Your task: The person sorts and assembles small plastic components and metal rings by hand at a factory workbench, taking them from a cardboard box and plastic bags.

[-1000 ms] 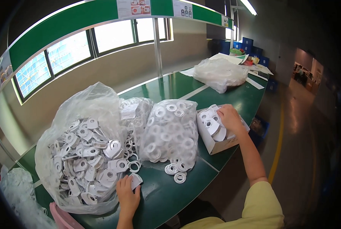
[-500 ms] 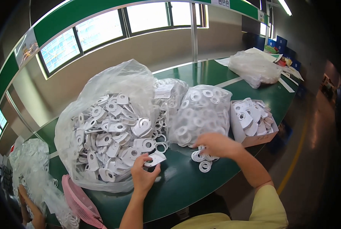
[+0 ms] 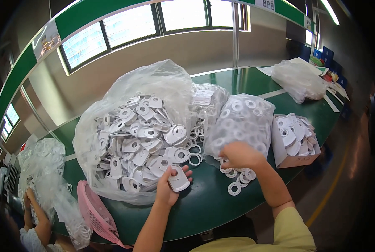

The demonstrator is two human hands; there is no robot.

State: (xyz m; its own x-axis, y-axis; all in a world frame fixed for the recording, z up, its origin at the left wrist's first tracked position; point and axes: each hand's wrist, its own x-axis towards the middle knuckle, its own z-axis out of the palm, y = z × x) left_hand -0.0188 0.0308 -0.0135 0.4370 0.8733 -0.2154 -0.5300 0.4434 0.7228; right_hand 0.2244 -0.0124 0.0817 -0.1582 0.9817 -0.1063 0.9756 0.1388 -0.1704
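My left hand (image 3: 165, 194) holds a flat white plastic plate (image 3: 180, 181), rounded at one end with a round hole, between thumb and fingers. Just behind it stands a big open clear bag (image 3: 164, 77) filled with similar white plates (image 3: 132, 145). My right hand (image 3: 243, 156) reaches down with bent fingers at the front of a clear bag of white rings (image 3: 238, 126). Beneath and beside it, several loose white rings (image 3: 234, 188) lie on the green table; whatever its fingertips grip is mostly hidden. More loose rings (image 3: 194, 158) rest between the two bags.
A cardboard box (image 3: 296, 161) of white parts stands right of the ring bag. Farther back lie another clear bag (image 3: 298, 80) and papers. At left are a pink mesh item (image 3: 96, 210), a clear bag (image 3: 48, 164) and another person's hands (image 3: 29, 198). The table's curved front edge runs close to me.
The view has shifted, so the scene sits farther right. My left hand has turned the plate to face upward. My right hand has moved from above the loose rings to the bag's front edge.
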